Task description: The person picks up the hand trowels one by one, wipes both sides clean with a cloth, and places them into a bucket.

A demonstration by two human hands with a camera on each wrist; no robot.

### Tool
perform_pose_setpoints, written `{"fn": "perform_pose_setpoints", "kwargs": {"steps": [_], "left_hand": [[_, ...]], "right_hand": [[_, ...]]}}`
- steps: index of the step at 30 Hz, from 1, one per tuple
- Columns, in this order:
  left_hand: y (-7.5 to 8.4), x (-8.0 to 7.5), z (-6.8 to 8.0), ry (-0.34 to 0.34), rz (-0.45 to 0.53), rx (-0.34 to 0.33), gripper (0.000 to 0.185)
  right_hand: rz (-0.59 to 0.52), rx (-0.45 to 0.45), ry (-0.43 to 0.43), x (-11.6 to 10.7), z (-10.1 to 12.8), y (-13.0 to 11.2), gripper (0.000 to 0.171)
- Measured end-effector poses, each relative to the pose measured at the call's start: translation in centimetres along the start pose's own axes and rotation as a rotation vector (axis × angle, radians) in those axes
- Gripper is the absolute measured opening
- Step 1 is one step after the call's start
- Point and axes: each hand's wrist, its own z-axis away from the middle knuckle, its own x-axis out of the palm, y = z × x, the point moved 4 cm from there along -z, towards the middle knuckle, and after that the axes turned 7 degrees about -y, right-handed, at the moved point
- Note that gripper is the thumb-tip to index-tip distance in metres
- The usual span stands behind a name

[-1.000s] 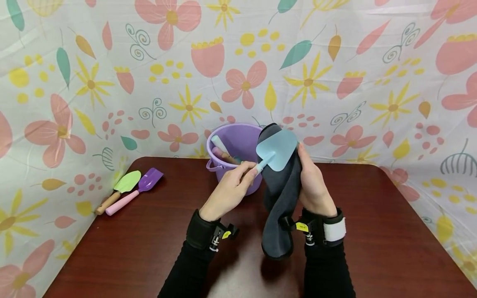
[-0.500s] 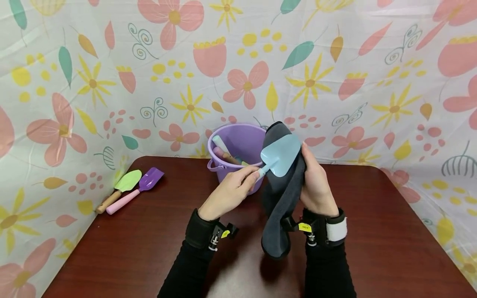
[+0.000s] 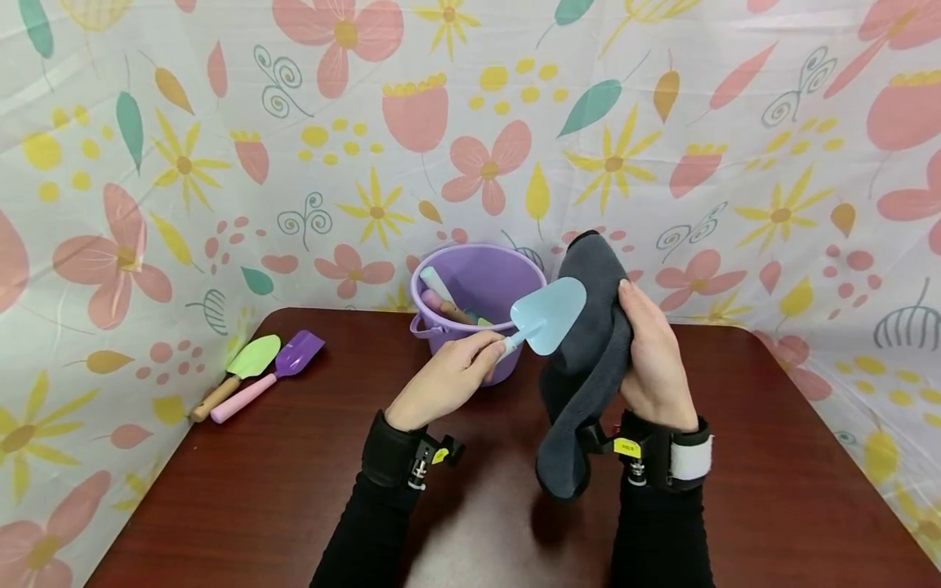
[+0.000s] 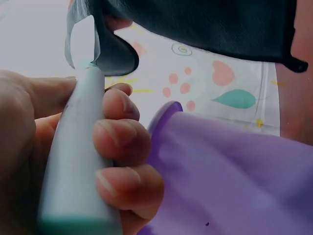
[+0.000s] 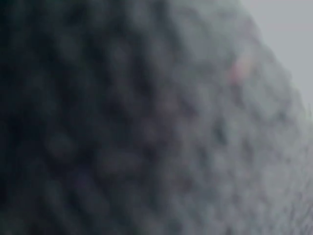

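My left hand (image 3: 444, 380) grips the pale handle of a small light-blue garden trowel (image 3: 551, 314), its blade pointing up and right. In the left wrist view the fingers wrap round that thick handle (image 4: 78, 147), which has a green end. My right hand (image 3: 654, 359) holds a dark grey cloth (image 3: 599, 278) by its right side, thumb in front. The cloth hangs twisted above the table, behind the trowel's blade in the head view. Blurred grey cloth (image 5: 146, 117) fills most of the right wrist view, so the right fingers are hidden there.
Behind the left hand stands a purple bucket (image 3: 481, 269) with several tool handles (image 3: 441, 298) inside. At the table's left edge lie a green trowel (image 3: 253, 357) with a wooden handle and a purple shovel (image 3: 297, 353) with a pink handle. A flowered sheet (image 3: 485, 167) backs the brown table (image 3: 764, 457).
The right hand and the cloth have moved right, so the trowel's blade now overlaps only the cloth's left part. The left hand keeps its grip on the trowel and has barely moved.
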Motion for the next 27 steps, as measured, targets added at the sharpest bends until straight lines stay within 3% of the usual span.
{"fn": "perform_pose_setpoints", "kwargs": {"steps": [6, 11, 20, 24, 27], "left_hand": [[-0.3, -0.5, 0.4, 0.016, -0.006, -0.008, 0.023], [-0.4, -0.7, 0.4, 0.024, 0.009, -0.009, 0.023], [-0.8, -0.7, 0.2, 0.046, 0.025, -0.060, 0.025], [-1.0, -1.4, 0.1, 0.076, 0.024, -0.111, 0.027], [-0.7, -2.4, -0.6, 0.101, -0.055, -0.132, 0.027]], "right_hand": [[-0.123, -0.022, -0.037, -0.3, 0.0, -0.2, 0.039], [-0.145, -0.031, -0.034, -1.1, 0.2, -0.6, 0.042], [0.225, 0.066, 0.062, -1.8, -1.2, -2.8, 0.051], [0.323, 0.087, 0.075, -1.8, -2.2, -4.2, 0.047], [0.367, 0.087, 0.085, -2.2, -2.8, -5.3, 0.039]]}}
